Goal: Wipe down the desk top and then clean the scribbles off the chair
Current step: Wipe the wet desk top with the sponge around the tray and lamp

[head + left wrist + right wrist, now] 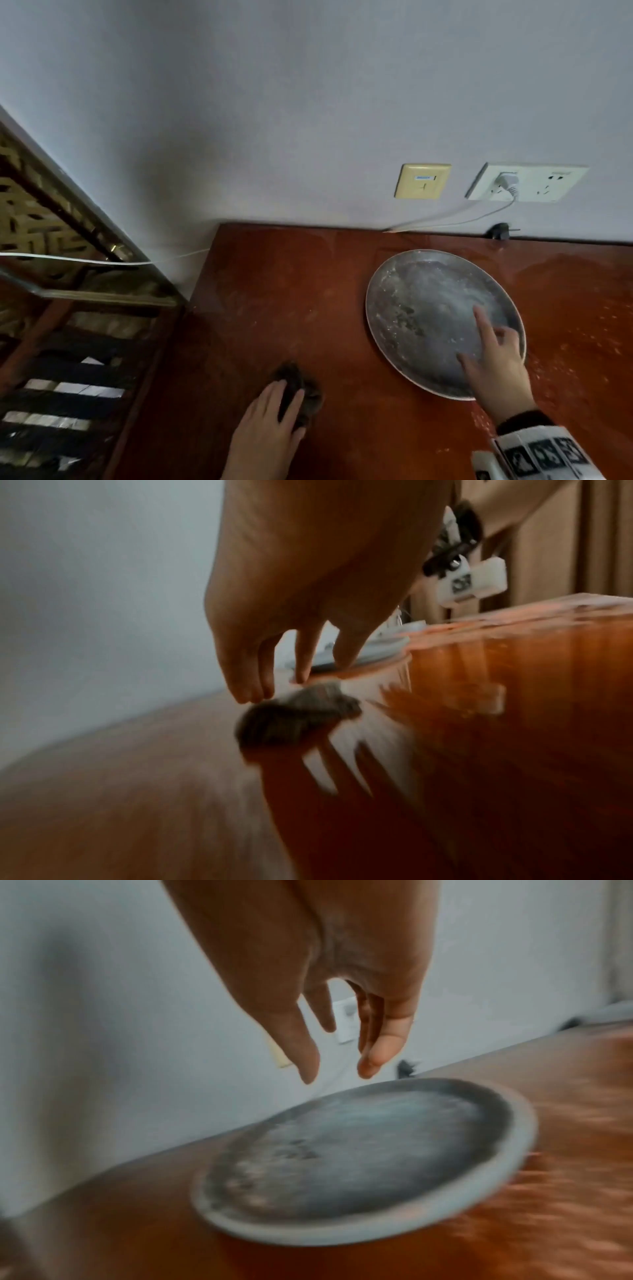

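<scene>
The reddish-brown desk top [274, 308] fills the lower half of the head view. A small dark grey cloth [310, 394] lies crumpled near its front edge. My left hand [287, 394] rests on the cloth with straight fingers; in the left wrist view the fingertips [253, 696] meet the top of the cloth [294, 721]. A round grey, dusty plate [368, 308] sits on the desk to the right. My right hand [493, 346] hovers over its near side with fingers spread and holds nothing; in the right wrist view that hand [339, 1069] hangs above the plate [342, 1234].
The desk stands against a pale wall [308, 102] with a yellow socket plate [422, 181] and a white socket [527, 181] with a plug and cable. A small black object [500, 231] lies at the desk's back edge. Dark wooden lattice furniture [51, 240] stands left of the desk.
</scene>
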Action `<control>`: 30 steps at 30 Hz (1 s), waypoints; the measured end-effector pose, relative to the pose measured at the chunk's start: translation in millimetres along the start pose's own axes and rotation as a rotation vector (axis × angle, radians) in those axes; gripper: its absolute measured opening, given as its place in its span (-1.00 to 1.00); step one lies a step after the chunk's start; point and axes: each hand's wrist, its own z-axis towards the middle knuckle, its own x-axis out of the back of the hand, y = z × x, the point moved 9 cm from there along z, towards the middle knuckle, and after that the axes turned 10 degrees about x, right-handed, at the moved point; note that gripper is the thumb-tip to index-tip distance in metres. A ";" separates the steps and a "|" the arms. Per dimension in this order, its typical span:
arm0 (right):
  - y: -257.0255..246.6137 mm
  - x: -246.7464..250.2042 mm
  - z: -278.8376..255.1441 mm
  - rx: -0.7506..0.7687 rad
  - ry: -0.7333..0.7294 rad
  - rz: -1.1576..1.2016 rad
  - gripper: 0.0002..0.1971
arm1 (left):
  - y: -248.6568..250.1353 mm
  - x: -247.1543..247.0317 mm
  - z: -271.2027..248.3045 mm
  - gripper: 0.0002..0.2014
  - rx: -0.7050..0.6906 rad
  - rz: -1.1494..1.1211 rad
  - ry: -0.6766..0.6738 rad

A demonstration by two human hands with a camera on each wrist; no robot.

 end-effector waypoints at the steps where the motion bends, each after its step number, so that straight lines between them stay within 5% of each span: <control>1: -26.4 -9.7 1.5 0.109 -0.021 -0.010 -0.23 | -8.8 -13.7 -6.9 -0.41 0.007 0.047 -0.018; 3: -74.3 -41.8 1.0 0.301 -0.095 -0.011 -0.38 | -16.3 -34.6 -8.6 -0.11 -0.034 0.089 -0.041; 4: -94.1 -60.4 -1.2 0.371 -0.138 0.009 -0.46 | -19.5 -39.2 -6.1 -0.10 -0.052 0.091 -0.053; 6: -126.5 -95.2 -7.3 0.493 -0.189 0.046 -0.57 | -23.6 -34.2 6.0 -0.34 -0.105 0.066 -0.065; 8: -150.4 -129.5 -14.9 0.583 -0.271 0.075 -0.59 | -35.3 -27.2 26.1 -0.31 -0.091 0.042 -0.124; 12: -186.2 -182.3 -26.4 0.766 -0.387 -0.047 -0.39 | -41.6 8.2 74.3 -0.39 -0.043 -0.132 -0.082; 15: -199.5 -194.4 -17.8 0.750 -0.364 -0.167 -0.29 | -50.1 22.7 91.1 -0.46 0.032 -0.440 -0.081; 18: -209.9 -201.4 -4.4 0.716 -0.356 -0.228 -0.10 | -80.7 32.9 89.1 -0.54 0.209 -0.560 0.056; 20: -214.5 -201.8 3.9 0.686 -0.336 -0.277 -0.17 | -102.0 34.8 79.5 -0.53 0.292 -0.535 0.102; 25: -219.2 -185.4 42.1 0.540 -0.404 -0.293 -0.39 | -134.4 20.5 70.2 -0.40 0.376 -0.395 -0.083; 30: -203.8 -171.8 68.3 0.226 -0.393 -0.264 -0.36 | -138.0 25.7 74.4 -0.31 0.418 -0.347 -0.119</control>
